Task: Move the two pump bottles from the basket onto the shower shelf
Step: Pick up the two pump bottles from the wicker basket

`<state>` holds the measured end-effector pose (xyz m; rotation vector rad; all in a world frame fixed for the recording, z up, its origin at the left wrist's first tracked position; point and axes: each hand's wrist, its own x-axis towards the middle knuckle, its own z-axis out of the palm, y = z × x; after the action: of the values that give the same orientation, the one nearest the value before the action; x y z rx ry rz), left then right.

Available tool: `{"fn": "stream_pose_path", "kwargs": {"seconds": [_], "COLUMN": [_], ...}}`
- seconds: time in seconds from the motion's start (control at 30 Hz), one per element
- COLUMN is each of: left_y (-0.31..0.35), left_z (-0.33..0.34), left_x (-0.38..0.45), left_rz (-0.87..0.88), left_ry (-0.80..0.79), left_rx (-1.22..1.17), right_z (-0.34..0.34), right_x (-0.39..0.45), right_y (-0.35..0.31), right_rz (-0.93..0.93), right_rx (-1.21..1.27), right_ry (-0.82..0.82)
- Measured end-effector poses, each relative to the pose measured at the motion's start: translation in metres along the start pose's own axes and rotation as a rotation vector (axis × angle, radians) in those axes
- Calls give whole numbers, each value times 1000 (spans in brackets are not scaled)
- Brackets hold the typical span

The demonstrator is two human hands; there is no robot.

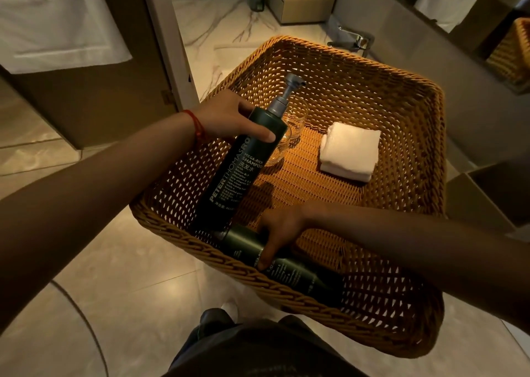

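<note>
A large wicker basket (pixel 415 112) fills the middle of the head view. My left hand (pixel 229 115) grips the upper body of a dark green shampoo pump bottle (pixel 238 170), which stands tilted inside the basket's left side with its grey pump pointing up. A second dark green pump bottle (pixel 298 273) lies on its side along the basket's near wall. My right hand (pixel 282 227) rests on top of it, fingers wrapped over its body. No shower shelf is in view.
In the basket, a folded white towel (pixel 348 154) lies at the right and two clear glasses (pixel 295 118) stand behind the shampoo bottle. A tap (pixel 354 41) and tissue box (pixel 304 1) sit on the marble counter beyond. Tiled floor lies below.
</note>
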<state>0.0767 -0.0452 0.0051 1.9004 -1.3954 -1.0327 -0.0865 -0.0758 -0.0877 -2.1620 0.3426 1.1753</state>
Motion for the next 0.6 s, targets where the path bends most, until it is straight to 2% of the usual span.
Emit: {"fn": "stream_pose_path", "kwargs": {"seconds": [0.27,0.6], "left_y": [5,27], "left_z": [-1,-15], "left_x": [1,-4], "left_rz": [38,141], "left_ry": [66,153], "left_rx": [-70,-221], "right_z": [-27,-40], "right_x": [-22,-42], "right_y": [20,30], "right_rz": [55,25], "right_rx": [99,106], "right_ry": [-21,105]}}
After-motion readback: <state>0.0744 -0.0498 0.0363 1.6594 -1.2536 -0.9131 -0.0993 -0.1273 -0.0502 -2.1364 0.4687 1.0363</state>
